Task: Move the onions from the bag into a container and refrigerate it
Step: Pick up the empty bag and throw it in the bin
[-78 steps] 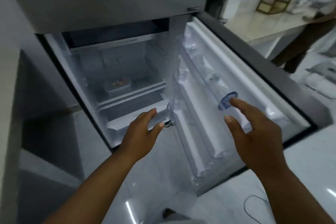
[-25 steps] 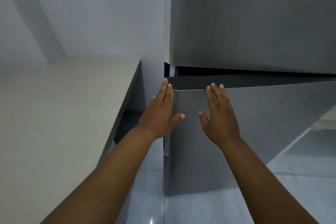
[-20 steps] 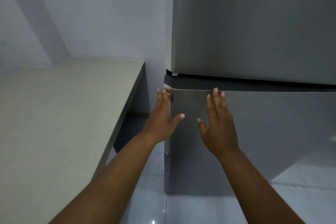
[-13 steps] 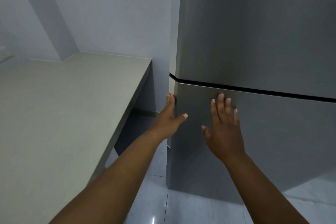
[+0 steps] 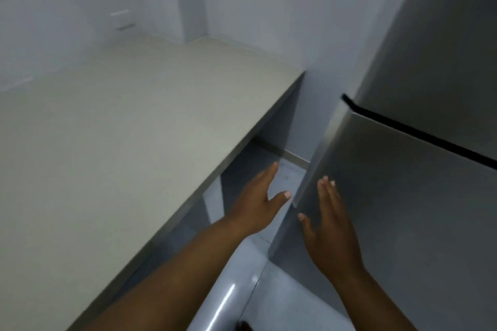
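The tall brushed-steel refrigerator (image 5: 419,183) fills the right side of the view, and both of its doors sit flush with the body. A thin dark seam (image 5: 419,133) runs across it, dividing the upper door from the lower door. The onions and their container cannot be seen anywhere; with the doors shut, nothing of the interior shows.

The right hand (image 5: 332,234) is in front of the lower door, near its left edge, fingers straight and spread slightly, thumb out to the side, grasping nothing. The frame is soft with motion blur, so it is hard to tell whether the palm touches the steel or floats just off it. The left hand (image 5: 258,201) is further left, past the corner of the refrigerator, over the gap between the appliance and the counter. Its fingers are extended and loose, the thumb pointing toward the refrigerator's edge, and it is empty too. Both bare forearms reach in from the bottom of the view.

To the left lies a broad pale beige countertop (image 5: 113,148), its front edge running diagonally down toward the lower left. Under it the space is shadowed. Glossy light grey floor tiles (image 5: 231,295) show between the arms, catching a bright streak of reflected light. Plain white walls (image 5: 269,2) rise behind the counter, and a small white wall plate (image 5: 122,19) is on the left wall.
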